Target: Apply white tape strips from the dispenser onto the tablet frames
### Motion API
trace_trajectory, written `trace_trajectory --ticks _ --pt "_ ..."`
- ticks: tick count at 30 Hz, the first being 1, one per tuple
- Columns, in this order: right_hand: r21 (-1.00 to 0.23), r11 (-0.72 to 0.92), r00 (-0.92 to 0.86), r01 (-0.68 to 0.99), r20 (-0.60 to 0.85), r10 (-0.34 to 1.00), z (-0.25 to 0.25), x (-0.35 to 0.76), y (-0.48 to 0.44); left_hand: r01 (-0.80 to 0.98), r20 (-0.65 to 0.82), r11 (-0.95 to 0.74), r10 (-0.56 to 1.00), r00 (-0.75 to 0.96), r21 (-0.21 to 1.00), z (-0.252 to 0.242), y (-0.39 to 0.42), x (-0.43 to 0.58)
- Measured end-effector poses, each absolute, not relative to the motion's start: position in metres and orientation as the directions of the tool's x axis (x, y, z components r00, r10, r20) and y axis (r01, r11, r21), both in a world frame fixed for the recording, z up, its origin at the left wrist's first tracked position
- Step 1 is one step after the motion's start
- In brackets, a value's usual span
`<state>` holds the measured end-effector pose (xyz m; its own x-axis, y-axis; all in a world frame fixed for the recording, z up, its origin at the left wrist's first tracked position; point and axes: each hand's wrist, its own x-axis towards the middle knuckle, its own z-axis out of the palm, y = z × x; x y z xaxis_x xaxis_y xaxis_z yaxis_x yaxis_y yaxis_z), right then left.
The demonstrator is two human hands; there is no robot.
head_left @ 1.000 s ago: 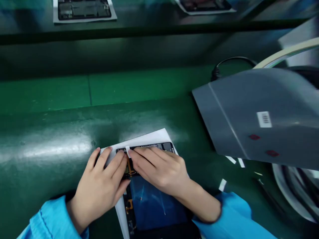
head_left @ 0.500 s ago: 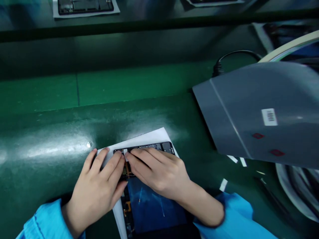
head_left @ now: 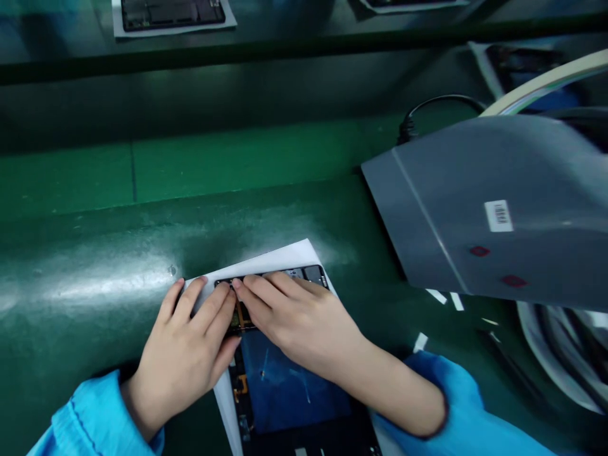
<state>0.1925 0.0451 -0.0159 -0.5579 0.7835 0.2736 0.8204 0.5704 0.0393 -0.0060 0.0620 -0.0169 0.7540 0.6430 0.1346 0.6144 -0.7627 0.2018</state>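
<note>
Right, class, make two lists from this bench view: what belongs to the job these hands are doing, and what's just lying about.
Part of the job: left hand, right hand, dark device, its orange flex cable, white paper sheet beneath.

Just lying about: grey cover with barcode label, black cable, white paper scrap, another device on paper farther back.

Barcode label (head_left: 498,216) on grey cover (head_left: 427,215) is unreadable.

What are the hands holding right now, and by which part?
The left hand and right hand hold down a tablet, fingertips pressing near its far edge, beside an orange strip.
</note>
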Motion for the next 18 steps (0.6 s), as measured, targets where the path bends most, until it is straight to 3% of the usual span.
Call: trace_trajectory --ticks 5,11,15,18 --pt "0.068 0.595 -0.596 0.801 0.198 0.778 -0.012 0.198 0.044 0.599 0.157 -0.786 0.618 0.77 0.155 -0.015 0.064 -0.008" --pt "-0.198 0.567 -0.491 0.8 0.328 0.807 -0.013 0.233 -0.007 0.612 0.138 -0.781 0.624 0.769 0.124 -0.014 0.064 -0.007" --pt "-0.231 0.41 -0.295 0.882 0.409 0.864 -0.009 0.282 -0.055 0.615 0.102 -0.779 0.626 0.773 0.118 -0.012 0.067 -0.007" --pt "-0.115 0.199 -0.105 0.973 0.546 0.831 -0.006 0.317 -0.073 0.571 0.12 -0.815 0.579 0.806 0.097 -0.013 0.075 -0.015"
